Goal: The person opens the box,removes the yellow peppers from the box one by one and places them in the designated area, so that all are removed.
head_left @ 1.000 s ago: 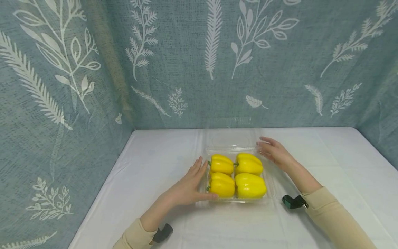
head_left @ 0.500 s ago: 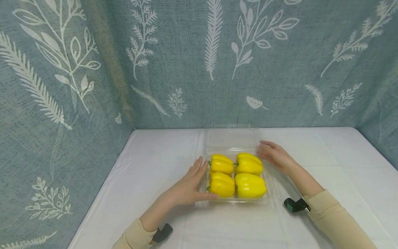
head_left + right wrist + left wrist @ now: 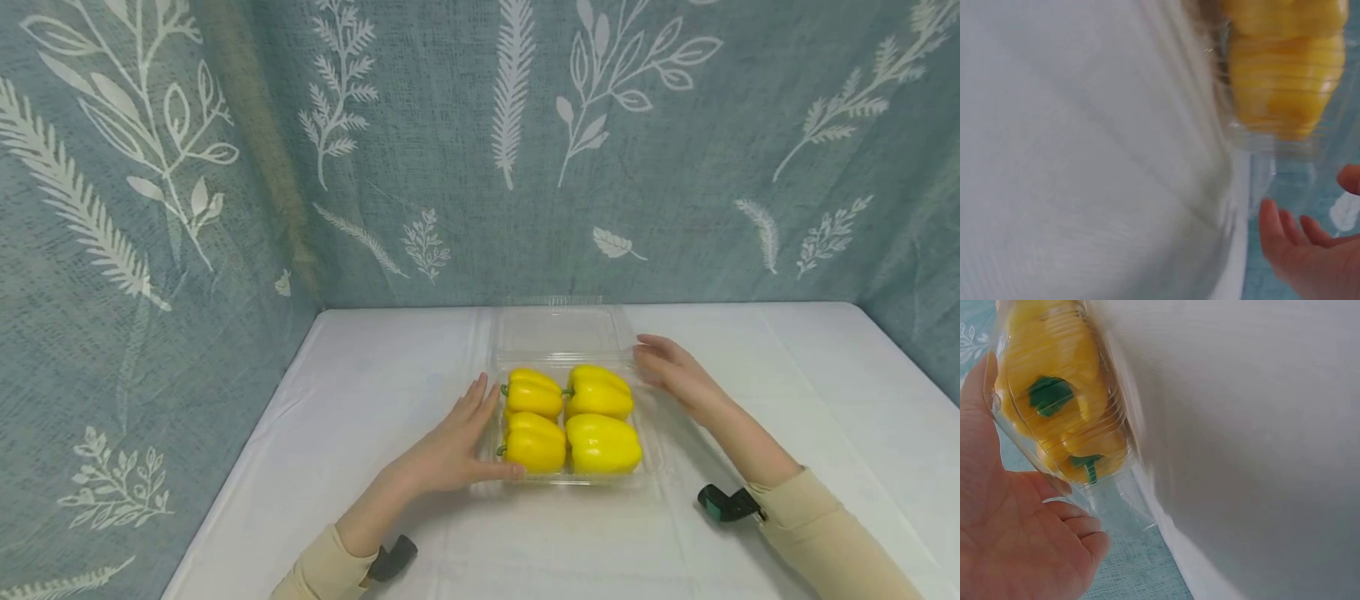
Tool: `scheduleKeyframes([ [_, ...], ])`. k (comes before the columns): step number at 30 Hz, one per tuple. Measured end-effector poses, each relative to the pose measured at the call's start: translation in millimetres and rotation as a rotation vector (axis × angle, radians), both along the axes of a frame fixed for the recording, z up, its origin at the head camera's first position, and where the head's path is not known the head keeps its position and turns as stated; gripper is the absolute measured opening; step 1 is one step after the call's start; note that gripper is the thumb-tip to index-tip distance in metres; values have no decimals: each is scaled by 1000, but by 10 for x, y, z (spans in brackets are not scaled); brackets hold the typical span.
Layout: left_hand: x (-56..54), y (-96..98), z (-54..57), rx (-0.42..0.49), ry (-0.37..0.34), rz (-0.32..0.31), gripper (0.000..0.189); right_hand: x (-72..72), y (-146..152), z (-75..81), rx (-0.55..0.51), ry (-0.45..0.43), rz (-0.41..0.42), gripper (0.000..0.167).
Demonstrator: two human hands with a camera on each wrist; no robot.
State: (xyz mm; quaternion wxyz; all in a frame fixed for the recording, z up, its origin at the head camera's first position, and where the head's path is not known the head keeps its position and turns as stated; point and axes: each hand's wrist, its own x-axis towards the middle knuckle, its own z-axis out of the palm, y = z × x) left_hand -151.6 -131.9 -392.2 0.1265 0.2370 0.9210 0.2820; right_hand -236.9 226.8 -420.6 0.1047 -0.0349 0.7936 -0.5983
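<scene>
Several yellow bell peppers lie in two rows in a clear plastic clamshell container. Its lid is folded back behind them. My left hand rests along the container's left side, fingers straight and thumb at the front rim. In the left wrist view the same hand lies against the clear wall, with green pepper stems showing through it. At the back right corner is my right hand, near the hinge, holding nothing. The right wrist view has its fingers apart from the container.
A white cloth covers the table. Behind it hangs a blue-green curtain with white leaf prints, which also runs down the left side. Dark wrist cameras sit below both hands.
The lid has tipped further back and lies flatter. My right hand has drawn away from the lid to the right. The left hand keeps its place.
</scene>
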Motion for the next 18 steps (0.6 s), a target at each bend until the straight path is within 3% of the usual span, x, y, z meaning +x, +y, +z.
scheduleKeyframes([
  [6, 2, 0, 0, -1, 4, -2, 116, -96, 131, -204, 95, 114, -52, 75],
  [11, 3, -5, 6, 10, 10, -12, 118, -58, 127, -228, 187, 205, -53, 69],
  [13, -1, -10, 10, 12, 19, -21, 118, 34, 73, -137, 235, 232, -37, 65],
  [18, -23, -9, 18, -9, 58, -54, 118, 439, -169, 341, 261, 241, 75, 59],
])
